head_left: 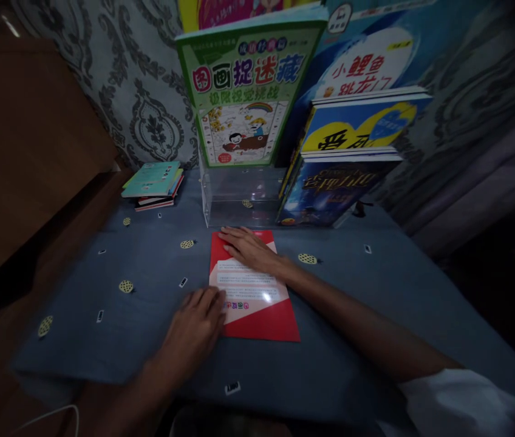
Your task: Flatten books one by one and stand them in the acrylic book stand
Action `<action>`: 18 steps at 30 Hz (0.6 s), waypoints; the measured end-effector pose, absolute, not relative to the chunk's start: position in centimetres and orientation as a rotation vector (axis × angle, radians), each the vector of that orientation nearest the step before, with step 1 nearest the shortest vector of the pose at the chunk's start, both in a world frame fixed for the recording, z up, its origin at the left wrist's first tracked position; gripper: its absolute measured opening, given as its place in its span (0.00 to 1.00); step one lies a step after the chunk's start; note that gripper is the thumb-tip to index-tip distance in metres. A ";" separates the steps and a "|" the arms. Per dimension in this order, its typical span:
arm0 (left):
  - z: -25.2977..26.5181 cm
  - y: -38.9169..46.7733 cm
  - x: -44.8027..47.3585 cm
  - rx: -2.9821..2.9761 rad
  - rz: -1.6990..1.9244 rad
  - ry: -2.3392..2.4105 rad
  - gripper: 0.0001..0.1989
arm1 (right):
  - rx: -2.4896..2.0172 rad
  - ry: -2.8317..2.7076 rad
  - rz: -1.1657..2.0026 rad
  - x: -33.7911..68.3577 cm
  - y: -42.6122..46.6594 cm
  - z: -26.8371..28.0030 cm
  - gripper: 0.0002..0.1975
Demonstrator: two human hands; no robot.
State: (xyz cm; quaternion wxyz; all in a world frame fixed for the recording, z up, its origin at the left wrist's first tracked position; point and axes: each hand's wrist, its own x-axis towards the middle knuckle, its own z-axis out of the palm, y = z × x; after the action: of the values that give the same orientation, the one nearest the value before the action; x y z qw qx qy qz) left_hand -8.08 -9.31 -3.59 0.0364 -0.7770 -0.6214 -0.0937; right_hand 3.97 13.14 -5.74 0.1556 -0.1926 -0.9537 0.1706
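Note:
A thin red and pale pink book (264,325) lies on the table, its printed text upside down to me and a bright glare spot on its glossy cover. My right hand (251,250) rests flat across the book's far part, fingers stretched toward its far left corner. At the near left edge of the book, my left hand (199,317) lies with fingers loosely bent and touching that edge; its thumb is hard to make out. Behind the book stands a clear plastic rack (225,209), its lower front compartment on the left showing no book.
The rack holds a green picture book (248,91), a dark blue book (334,191), a blue and yellow book (362,124) and larger ones behind. A small stack of books (152,180) lies at the back left. A grey-blue cloth (157,267) with pineapple prints covers the table.

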 end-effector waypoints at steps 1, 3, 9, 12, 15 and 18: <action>-3.5 -8.5 -8.3 -2.406 -0.270 -1.905 0.18 | -0.592 -2.724 0.469 4.6 13.1 -5.8 0.23; -3.3 -6.9 -8.8 -2.430 -0.224 -1.903 0.18 | -0.669 -2.714 0.424 6.0 13.2 -6.1 0.23; -3.2 -1.2 -11.1 -2.409 -0.175 -1.982 0.20 | -0.854 -2.684 0.348 10.0 13.0 -6.4 0.24; -3.1 1.8 -12.4 -2.367 -0.118 -2.060 0.23 | -0.942 -2.657 0.355 11.1 12.5 -6.3 0.25; -2.7 4.1 -13.3 -2.408 -0.044 -2.129 0.26 | -0.998 -2.632 0.351 12.0 11.6 -6.3 0.25; -2.0 5.3 -13.9 -2.510 -0.021 -2.102 0.28 | -1.017 -2.625 0.368 13.0 10.1 -6.2 0.28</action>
State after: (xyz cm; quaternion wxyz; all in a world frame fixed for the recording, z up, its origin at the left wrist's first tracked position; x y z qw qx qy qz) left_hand -13.90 5.25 -2.02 -0.0663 -0.7649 -0.6407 -0.0063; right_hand 13.03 10.15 -6.22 0.1508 -0.3543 -0.9139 0.1282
